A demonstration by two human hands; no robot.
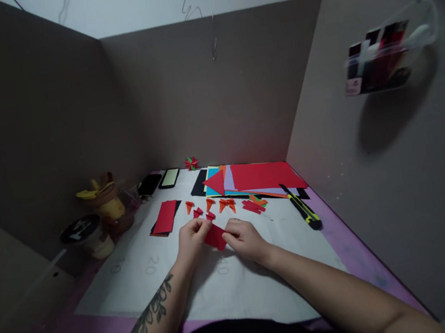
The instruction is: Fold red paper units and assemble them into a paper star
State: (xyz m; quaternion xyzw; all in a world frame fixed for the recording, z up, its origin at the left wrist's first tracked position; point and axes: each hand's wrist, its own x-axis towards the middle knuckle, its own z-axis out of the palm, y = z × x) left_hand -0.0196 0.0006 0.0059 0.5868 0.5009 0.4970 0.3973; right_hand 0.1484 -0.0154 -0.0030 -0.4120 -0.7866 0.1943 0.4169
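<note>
The left hand and right hand pinch a small red paper, fingers closed on its edges, above a white sheet; fingertips cover its sides — creases are hard to make out; the sheet's faint "20" is readable; markings on a cup lid and a hanging pouch are too blurred to read.

Smooth, matt paper square, plastic-looking cutter handle, smooth, matt back partition

In dim light, grey partitions stand around a purple table.
</note>
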